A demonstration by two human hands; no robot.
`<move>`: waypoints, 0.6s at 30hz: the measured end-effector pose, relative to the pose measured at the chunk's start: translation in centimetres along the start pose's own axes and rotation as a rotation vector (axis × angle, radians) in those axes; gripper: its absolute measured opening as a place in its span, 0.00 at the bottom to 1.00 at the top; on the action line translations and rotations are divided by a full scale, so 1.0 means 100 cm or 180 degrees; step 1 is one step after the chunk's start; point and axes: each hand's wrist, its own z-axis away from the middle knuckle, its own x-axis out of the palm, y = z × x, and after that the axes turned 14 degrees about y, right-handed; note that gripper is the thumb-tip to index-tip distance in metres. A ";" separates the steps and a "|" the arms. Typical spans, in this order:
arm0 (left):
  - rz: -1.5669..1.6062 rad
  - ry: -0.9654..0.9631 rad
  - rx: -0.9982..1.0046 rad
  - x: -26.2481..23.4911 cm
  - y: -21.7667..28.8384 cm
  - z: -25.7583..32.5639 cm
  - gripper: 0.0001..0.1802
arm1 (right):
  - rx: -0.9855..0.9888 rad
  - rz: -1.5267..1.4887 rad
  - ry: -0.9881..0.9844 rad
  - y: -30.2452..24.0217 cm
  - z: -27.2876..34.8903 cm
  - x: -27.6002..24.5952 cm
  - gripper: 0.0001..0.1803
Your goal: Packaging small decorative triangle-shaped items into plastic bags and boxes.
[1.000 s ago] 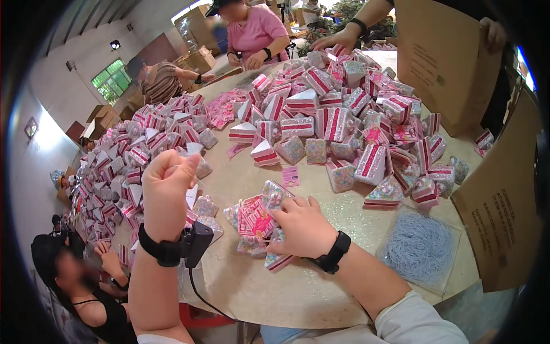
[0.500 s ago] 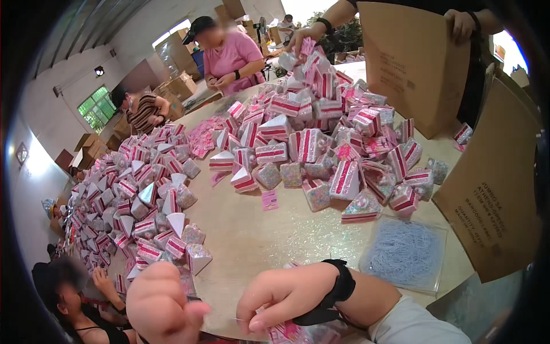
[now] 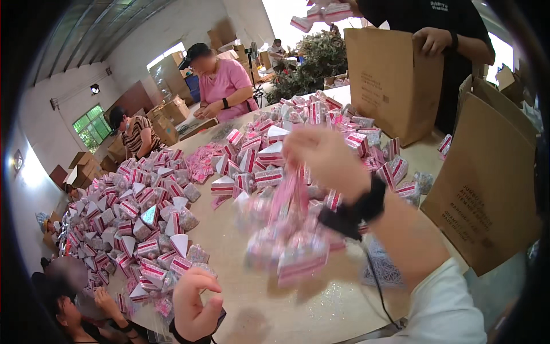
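Observation:
My right hand (image 3: 326,155), blurred by motion, is raised over the middle of the table with its fingers closed. From it hangs a bunch of cake-slice ornaments (image 3: 301,255), white and glittery with pink bands, below pink tags (image 3: 286,192). The bunch is smeared and clear of the tabletop. Low at the left, my left hand (image 3: 197,298) has bent fingers and a gap to the thumb, with nothing visible in it. Nearest to it is the edge of a large left heap of cake-slice ornaments (image 3: 132,218). A second ornament heap (image 3: 252,155) lies behind the hanging bunch.
A brown carton (image 3: 384,86) stands at the far right, held by a person in black who lifts more ornaments. Another carton (image 3: 481,189) is nearer. Pale strings (image 3: 384,261) lie behind my right forearm. Other people (image 3: 226,86) work along the left and far sides.
My right hand has risen and moved away from me, bringing the ornament bunch up from the table's near edge. My left hand has drawn lower. The person in black has lifted ornaments off the far heap.

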 end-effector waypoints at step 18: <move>0.3546 0.0582 -0.3477 0.066 -0.242 0.011 0.08 | -0.0910 0.3449 -0.2850 0.090 0.057 0.095 0.12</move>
